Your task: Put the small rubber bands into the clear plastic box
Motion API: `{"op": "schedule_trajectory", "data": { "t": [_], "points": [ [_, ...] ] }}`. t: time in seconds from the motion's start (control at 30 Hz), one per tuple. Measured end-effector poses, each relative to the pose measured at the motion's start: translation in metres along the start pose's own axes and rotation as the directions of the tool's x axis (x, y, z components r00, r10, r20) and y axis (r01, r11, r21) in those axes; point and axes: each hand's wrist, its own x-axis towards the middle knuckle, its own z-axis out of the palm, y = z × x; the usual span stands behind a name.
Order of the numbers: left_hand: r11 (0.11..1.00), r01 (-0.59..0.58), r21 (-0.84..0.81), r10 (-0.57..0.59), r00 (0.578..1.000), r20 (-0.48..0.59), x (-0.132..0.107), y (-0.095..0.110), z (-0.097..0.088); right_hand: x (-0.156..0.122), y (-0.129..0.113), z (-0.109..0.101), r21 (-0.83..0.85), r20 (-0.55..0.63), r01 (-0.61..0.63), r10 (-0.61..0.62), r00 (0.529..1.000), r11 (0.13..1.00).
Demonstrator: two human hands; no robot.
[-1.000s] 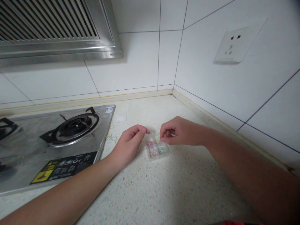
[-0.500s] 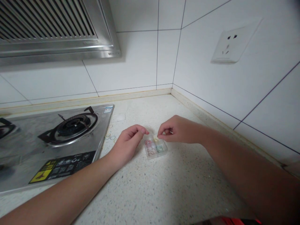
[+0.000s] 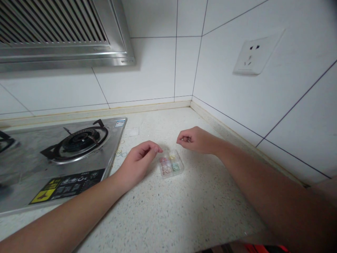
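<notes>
The clear box point(image 3: 172, 175) lies on the surface point(image 3: 158, 218), between the far corner and the near edge. Its compartments hold bands: red point(image 3: 163, 160) far left, yellow point(image 3: 172, 157) far right, pinkish point(image 3: 166, 170) near left, green point(image 3: 175, 167) near right. The left hand point(image 3: 142, 157) is curled, thumb by forefinger, at the box's far left corner; whether it grips the box, I cannot tell. The right hand point(image 3: 193, 139) hovers beyond the far right corner, fingertips pinched together; whether they hold a band is too small to tell. Loose bands point(image 3: 121, 154) lie toward the surface's left edge, beside the stove point(image 3: 31, 140). Farther back lies a clear square point(image 3: 134, 131).
</notes>
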Motion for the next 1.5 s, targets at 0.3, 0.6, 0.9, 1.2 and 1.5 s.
{"op": "schedule_trajectory", "data": {
  "t": [0.3,0.6,0.9,1.2,1.5],
  "points": [
    [0.825,-0.234,0.515,0.361,0.918,-0.161,0.002,0.0,-0.068,0.004,0.011,0.004,0.013,-0.027,-0.016,0.017,1.0,1.0],
    [0.311,-0.268,0.912,0.322,0.932,0.164,0.011,-0.002,-0.126,0.002,0.008,0.002,-0.003,-0.027,0.001,-0.001,1.0,1.0],
    [0.282,-0.109,0.953,-0.103,0.984,0.143,0.019,-0.02,-0.134,0.002,0.007,0.002,-0.017,0.003,-0.004,0.004,1.0,1.0],
    [0.226,0.026,0.974,-0.276,0.96,0.038,0.019,-0.016,-0.133,0.002,0.006,0.002,-0.038,0.026,-0.009,0.01,1.0,0.999],
    [0.197,-0.009,0.98,-0.32,0.945,0.073,0.021,-0.019,-0.13,0.001,0.005,0.001,-0.031,0.051,-0.015,0.016,0.999,0.999]
  ]
}}
